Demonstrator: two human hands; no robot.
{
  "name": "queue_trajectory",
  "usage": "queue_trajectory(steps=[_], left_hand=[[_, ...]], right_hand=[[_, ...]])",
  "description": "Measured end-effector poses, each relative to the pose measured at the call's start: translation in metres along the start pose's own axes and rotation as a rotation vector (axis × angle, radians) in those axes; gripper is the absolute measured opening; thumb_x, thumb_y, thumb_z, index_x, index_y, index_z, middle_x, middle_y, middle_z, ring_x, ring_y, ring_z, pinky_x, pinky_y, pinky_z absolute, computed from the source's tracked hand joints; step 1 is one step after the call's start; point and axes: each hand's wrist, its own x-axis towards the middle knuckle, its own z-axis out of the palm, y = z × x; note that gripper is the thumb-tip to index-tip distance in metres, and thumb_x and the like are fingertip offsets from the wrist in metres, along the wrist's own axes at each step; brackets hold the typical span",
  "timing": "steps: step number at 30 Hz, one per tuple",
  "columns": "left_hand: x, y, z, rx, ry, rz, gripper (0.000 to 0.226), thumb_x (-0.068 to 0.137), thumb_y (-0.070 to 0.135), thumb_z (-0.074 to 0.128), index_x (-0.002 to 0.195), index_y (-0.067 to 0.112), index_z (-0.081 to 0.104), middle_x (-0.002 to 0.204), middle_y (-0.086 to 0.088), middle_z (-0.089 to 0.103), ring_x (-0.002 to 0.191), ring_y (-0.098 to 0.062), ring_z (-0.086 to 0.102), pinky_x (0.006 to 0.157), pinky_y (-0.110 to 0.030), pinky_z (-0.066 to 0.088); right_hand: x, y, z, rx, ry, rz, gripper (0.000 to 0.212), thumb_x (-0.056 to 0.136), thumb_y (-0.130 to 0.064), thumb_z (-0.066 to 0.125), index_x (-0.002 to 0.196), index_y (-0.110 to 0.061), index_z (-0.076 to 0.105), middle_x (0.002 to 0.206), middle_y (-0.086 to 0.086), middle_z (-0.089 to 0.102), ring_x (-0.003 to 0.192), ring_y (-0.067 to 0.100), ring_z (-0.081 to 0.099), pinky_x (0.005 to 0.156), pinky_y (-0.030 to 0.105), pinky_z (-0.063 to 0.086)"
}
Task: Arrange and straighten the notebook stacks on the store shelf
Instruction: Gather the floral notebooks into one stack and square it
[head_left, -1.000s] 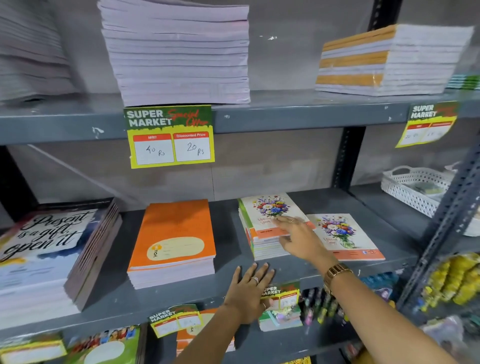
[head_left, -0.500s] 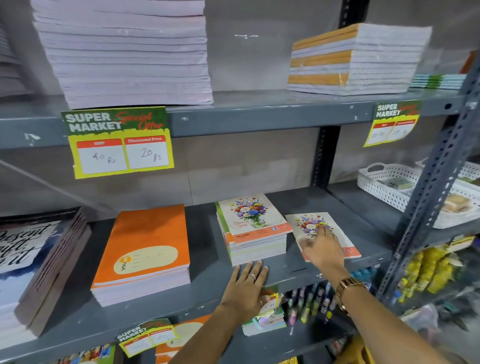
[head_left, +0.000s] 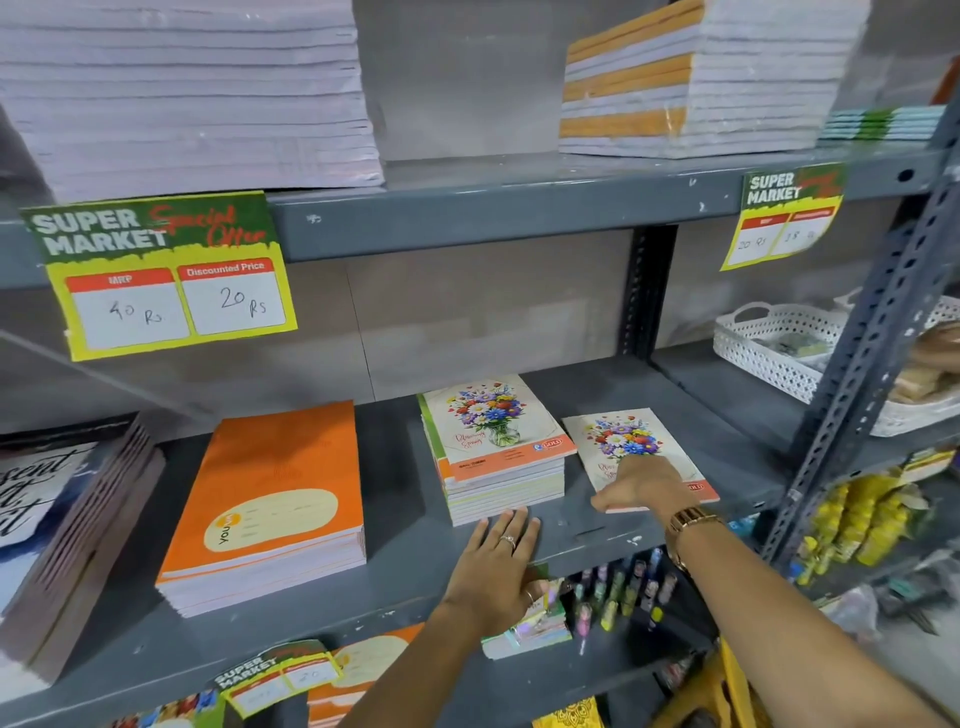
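Now both hands flat: left hand (head_left: 496, 564) on shelf (head_left: 405, 582), right hand (head_left: 641, 480) on notebook (head_left: 631, 441).

Right hand (head_left: 641, 480) shifted off the floral stack (head_left: 493, 447) beside the left hand's (head_left: 493, 566) fingertips, now flat on the single floral notebook (head_left: 631, 441) farther right; thumb at its near edge.

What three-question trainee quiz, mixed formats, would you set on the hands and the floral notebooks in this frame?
1. True or false: the right hand lies flat on the single floral notebook.
2. The left hand rests where? A) on the orange notebook stack B) on the shelf in front of the floral notebook stack C) in the white basket
3. Fill in: the discounted price on the big price tag reads ___ Rs.

Key: 1 true; 2 B; 3 20.
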Motion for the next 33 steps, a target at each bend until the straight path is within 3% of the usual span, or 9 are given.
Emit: queue_trajectory(steps=[3,5,7,10,15,18,24,29,33], left_hand=[[-0.001,0.001,-0.001,-0.007,-0.003,-0.001,0.07,0.096,0.046,0.029,0.147,0.017,-0.007,0.159,-0.005,-0.01,0.146,-0.022,-0.011,0.12,-0.039,-0.007],[-0.001,0.0,-0.001,-0.011,-0.006,-0.005,0.07,0.096,0.046,0.03,0.147,0.017,-0.007,0.159,-0.005,-0.01,0.146,-0.022,-0.011,0.12,-0.039,-0.008],[-0.001,0.0,-0.001,-0.011,-0.003,-0.005,0.07,0.095,0.046,0.03,0.147,0.017,-0.007,0.159,-0.005,-0.01,0.146,-0.022,-0.01,0.12,-0.04,-0.008],[-0.001,0.0,0.0,-0.008,0.004,0.002,0.071,0.095,0.047,0.03,0.148,0.016,-0.006,0.159,-0.006,-0.009,0.146,-0.023,-0.009,0.12,-0.04,-0.007],[-0.001,-0.001,0.001,-0.001,0.011,0.006,0.071,0.095,0.048,0.03,0.147,0.016,-0.007,0.159,-0.006,-0.009,0.146,-0.023,-0.009,0.12,-0.038,-0.007],[-0.002,-0.001,0.0,-0.013,0.004,0.01,0.072,0.095,0.048,0.03,0.147,0.016,-0.006,0.159,-0.007,-0.009,0.146,-0.023,-0.009,0.12,-0.039,-0.007],[-0.014,-0.011,-0.001,-0.012,0.003,0.032,0.071,0.095,0.046,0.032,0.147,0.017,-0.006,0.159,-0.004,-0.008,0.146,-0.021,-0.009,0.119,-0.036,-0.009],[-0.034,-0.019,-0.001,-0.015,-0.013,-0.007,0.072,0.094,0.047,0.034,0.147,0.019,-0.007,0.159,-0.002,-0.008,0.146,-0.022,-0.009,0.119,-0.04,-0.008],[-0.047,-0.023,-0.001,-0.01,-0.011,-0.027,0.071,0.094,0.046,0.033,0.147,0.02,-0.006,0.159,-0.001,-0.009,0.146,-0.022,-0.009,0.119,-0.04,-0.008]], right_hand=[[-0.003,-0.006,-0.001,-0.064,-0.05,-0.016,0.02,0.061,-0.025,0.064,0.068,-0.014,0.049,0.066,-0.001,0.047,0.066,0.016,0.051,0.049,0.018,0.037],[-0.003,-0.007,0.003,-0.108,-0.031,-0.03,0.016,0.061,-0.02,0.063,0.071,-0.012,0.054,0.07,0.0,0.051,0.073,0.019,0.055,0.059,0.021,0.045],[-0.003,-0.006,0.007,-0.143,0.041,-0.053,0.014,0.066,-0.018,0.059,0.078,-0.01,0.057,0.074,0.002,0.056,0.083,0.022,0.06,0.068,0.025,0.05],[-0.004,0.0,0.008,-0.189,0.149,-0.087,0.031,0.076,-0.023,0.056,0.103,-0.009,0.061,0.103,0.006,0.065,0.102,0.026,0.061,0.081,0.029,0.05],[-0.01,0.011,0.002,-0.07,0.219,-0.05,0.036,0.078,-0.021,0.057,0.111,-0.008,0.058,0.114,0.013,0.064,0.106,0.03,0.058,0.082,0.029,0.048],[-0.018,0.009,-0.005,0.055,0.343,0.0,0.036,0.079,-0.019,0.059,0.112,-0.005,0.057,0.114,0.017,0.064,0.106,0.034,0.06,0.084,0.034,0.05],[-0.039,-0.001,-0.027,0.362,0.755,0.06,0.022,0.081,-0.006,0.059,0.101,0.001,0.062,0.096,0.029,0.067,0.091,0.046,0.063,0.076,0.044,0.053],[-0.055,-0.04,-0.041,0.247,0.92,-0.104,0.021,0.081,0.0,0.055,0.101,-0.004,0.061,0.087,0.024,0.067,0.08,0.044,0.064,0.067,0.042,0.05],[-0.068,-0.078,-0.04,0.121,1.116,-0.357,0.027,0.065,0.015,0.066,0.087,-0.001,0.069,0.053,0.019,0.064,0.043,0.033,0.061,0.044,0.033,0.05]])
